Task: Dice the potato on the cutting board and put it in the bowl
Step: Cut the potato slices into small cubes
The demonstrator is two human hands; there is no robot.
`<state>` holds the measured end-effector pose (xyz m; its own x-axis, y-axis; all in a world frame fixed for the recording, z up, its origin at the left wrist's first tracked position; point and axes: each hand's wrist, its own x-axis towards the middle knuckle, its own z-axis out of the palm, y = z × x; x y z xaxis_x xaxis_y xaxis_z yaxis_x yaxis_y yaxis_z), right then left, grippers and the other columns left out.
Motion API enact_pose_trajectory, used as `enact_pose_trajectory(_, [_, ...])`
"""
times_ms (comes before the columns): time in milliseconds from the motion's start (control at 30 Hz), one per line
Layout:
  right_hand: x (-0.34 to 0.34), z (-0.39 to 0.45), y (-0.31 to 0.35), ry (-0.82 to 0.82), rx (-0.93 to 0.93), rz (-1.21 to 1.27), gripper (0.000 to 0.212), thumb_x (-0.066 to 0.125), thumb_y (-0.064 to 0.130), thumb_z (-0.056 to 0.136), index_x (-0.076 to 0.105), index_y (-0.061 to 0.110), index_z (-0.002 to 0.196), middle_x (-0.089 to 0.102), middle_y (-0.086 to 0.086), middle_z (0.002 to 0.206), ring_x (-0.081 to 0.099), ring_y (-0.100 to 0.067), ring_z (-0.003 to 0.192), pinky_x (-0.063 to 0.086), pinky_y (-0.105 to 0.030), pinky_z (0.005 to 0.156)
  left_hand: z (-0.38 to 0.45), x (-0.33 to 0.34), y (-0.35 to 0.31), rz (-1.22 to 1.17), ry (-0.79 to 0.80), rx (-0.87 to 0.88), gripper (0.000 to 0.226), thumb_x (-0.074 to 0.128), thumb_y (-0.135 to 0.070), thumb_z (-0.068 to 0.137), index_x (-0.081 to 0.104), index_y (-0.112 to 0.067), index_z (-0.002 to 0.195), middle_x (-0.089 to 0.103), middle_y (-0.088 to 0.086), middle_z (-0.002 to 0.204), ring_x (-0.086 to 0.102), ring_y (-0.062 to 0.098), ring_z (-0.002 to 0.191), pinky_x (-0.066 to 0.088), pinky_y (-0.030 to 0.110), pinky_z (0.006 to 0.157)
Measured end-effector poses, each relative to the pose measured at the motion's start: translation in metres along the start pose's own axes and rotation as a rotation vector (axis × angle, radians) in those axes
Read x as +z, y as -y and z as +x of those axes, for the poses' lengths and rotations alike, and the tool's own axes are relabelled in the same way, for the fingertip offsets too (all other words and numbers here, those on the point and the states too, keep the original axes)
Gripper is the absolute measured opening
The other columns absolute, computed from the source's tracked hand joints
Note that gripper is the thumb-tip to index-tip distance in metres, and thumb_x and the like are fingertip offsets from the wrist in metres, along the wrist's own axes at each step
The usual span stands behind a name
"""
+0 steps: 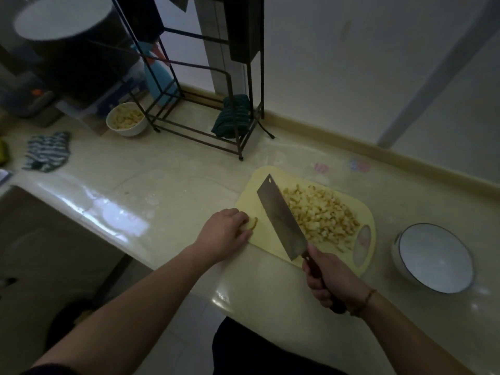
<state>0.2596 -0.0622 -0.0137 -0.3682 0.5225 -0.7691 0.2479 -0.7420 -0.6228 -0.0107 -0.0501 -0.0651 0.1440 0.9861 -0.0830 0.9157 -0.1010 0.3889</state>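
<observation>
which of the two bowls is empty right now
The blue-rimmed white bowl right of the cutting board is empty; the small bowl by the wire rack holds diced potato.

Layout: cutting board (pixel 273 239) on counter (pixel 162 185), between two bowls.
Diced potato (pixel 322 212) on board's right half; cleaver (pixel 281 216) left of pile; empty bowl (pixel 433 258) right of board; filled bowl (pixel 126 119) far left, behind.

Counts: 1 cutting board (pixel 270 234), 1 cleaver (pixel 280 216), 2 hands: left hand (pixel 226 234), right hand (pixel 328 280). 2 bowls: white bowl (pixel 435 257) by the board, far bowl (pixel 126 123) with dice in it. 1 pile of diced potato (pixel 322 212), pieces too many to count. 1 uncut potato piece (pixel 250 225). 1 wire rack (pixel 205 104). 2 cloths: striped cloth (pixel 47 151), green cloth (pixel 232 116).
</observation>
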Motion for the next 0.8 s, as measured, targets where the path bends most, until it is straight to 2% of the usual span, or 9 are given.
enact_pose_trajectory(167, [-0.01,-0.017,0.005,0.073,-0.046,0.073,0.054,0.041,0.066,0.085,0.048,0.015,0.072,0.029,-0.005,0.055,0.021,-0.012,0.042,0.018,-0.019,0.044,0.011,0.001,-0.015,0.017,0.007,-0.017,0.034,0.068,-0.037,0.089,0.068,-0.011,0.111,0.065,0.008,0.097,0.06,0.029,0.091,0.049,0.039,0.08])
enact_pose_trajectory(300, [-0.022,-0.03,0.014,0.013,-0.127,0.131,0.056,0.039,0.067,0.081,0.045,0.012,0.074,0.029,-0.005,0.054,0.022,-0.014,0.041,0.021,-0.02,0.041,0.03,0.001,-0.032,-0.024,-0.06,-0.167,0.045,0.065,-0.052,0.088,0.066,-0.016,0.115,0.064,0.003,0.107,0.057,0.024,0.1,0.048,0.038,0.088])
enact_pose_trajectory(433, [-0.031,-0.031,0.017,-0.06,-0.145,0.14,0.058,0.037,0.069,0.081,0.044,0.012,0.076,0.031,-0.003,0.054,0.024,-0.014,0.04,0.024,-0.02,0.04,0.052,0.005,-0.051,0.008,-0.077,-0.267,0.036,0.061,-0.046,0.089,0.067,-0.017,0.109,0.063,0.004,0.106,0.057,0.027,0.103,0.048,0.038,0.087])
enact_pose_trajectory(600, [-0.032,-0.031,0.016,-0.07,-0.144,0.123,0.058,0.037,0.069,0.08,0.044,0.011,0.077,0.032,-0.003,0.053,0.024,-0.014,0.04,0.023,-0.02,0.041,0.062,0.007,-0.065,0.05,-0.097,-0.419,0.029,0.06,-0.044,0.086,0.071,-0.021,0.1,0.068,0.001,0.099,0.057,0.026,0.1,0.04,0.038,0.084])
enact_pose_trajectory(700, [-0.029,-0.029,0.015,-0.055,-0.147,0.112,0.057,0.038,0.068,0.082,0.044,0.011,0.076,0.032,-0.003,0.053,0.023,-0.014,0.04,0.022,-0.02,0.044,0.063,0.008,-0.074,0.04,-0.077,-0.437,0.028,0.06,-0.038,0.085,0.062,-0.02,0.106,0.069,0.001,0.098,0.06,0.028,0.098,0.036,0.038,0.083])
enact_pose_trajectory(800, [-0.025,-0.026,0.015,-0.043,-0.143,0.101,0.057,0.038,0.068,0.082,0.044,0.011,0.075,0.031,-0.003,0.052,0.022,-0.014,0.04,0.022,-0.02,0.043,0.064,0.006,-0.079,-0.025,-0.06,-0.425,0.033,0.063,-0.032,0.086,0.051,-0.019,0.114,0.069,0.002,0.1,0.063,0.029,0.096,0.039,0.038,0.082])
